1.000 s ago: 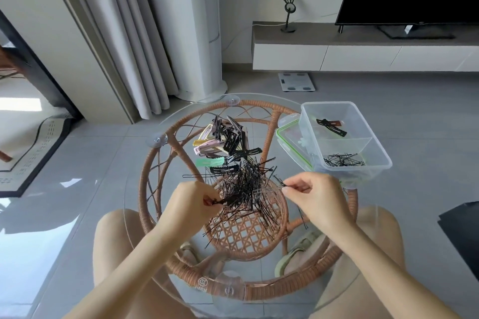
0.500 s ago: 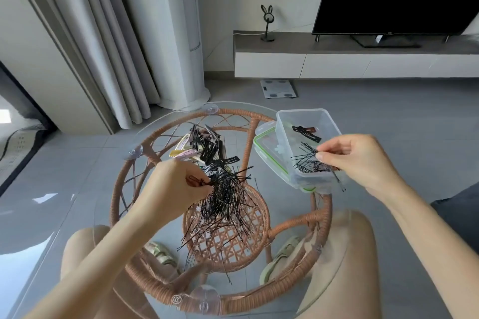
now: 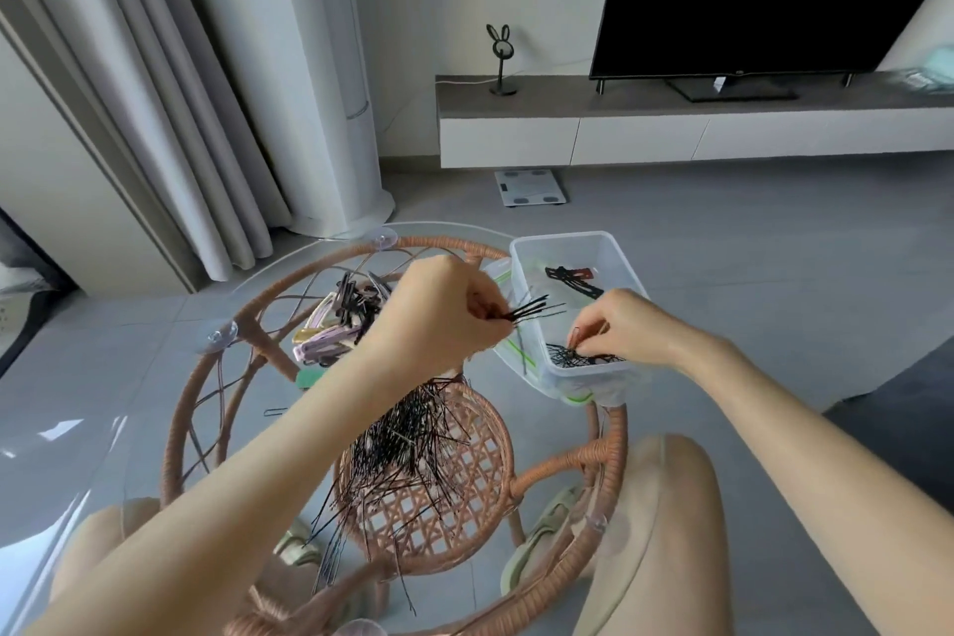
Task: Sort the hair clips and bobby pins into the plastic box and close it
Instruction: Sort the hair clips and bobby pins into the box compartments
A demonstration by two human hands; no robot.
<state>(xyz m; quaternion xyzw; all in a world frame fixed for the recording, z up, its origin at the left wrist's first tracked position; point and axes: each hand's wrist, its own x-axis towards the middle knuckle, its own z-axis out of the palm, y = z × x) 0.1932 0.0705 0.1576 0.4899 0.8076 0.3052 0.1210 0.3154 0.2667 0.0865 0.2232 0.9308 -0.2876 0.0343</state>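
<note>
Early on: left grip pinches bobby pins beside the plastic box, right grip pinches one inside; pile and hair clips lie unsorted.

Clear, smooth plastic box; thin black metal pins; glossy glass counter over a woven rattan frame.

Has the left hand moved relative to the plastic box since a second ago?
Yes. The left hand has left the bobby pin pile and gone right to the plastic box rim, gripping several pins.
</note>
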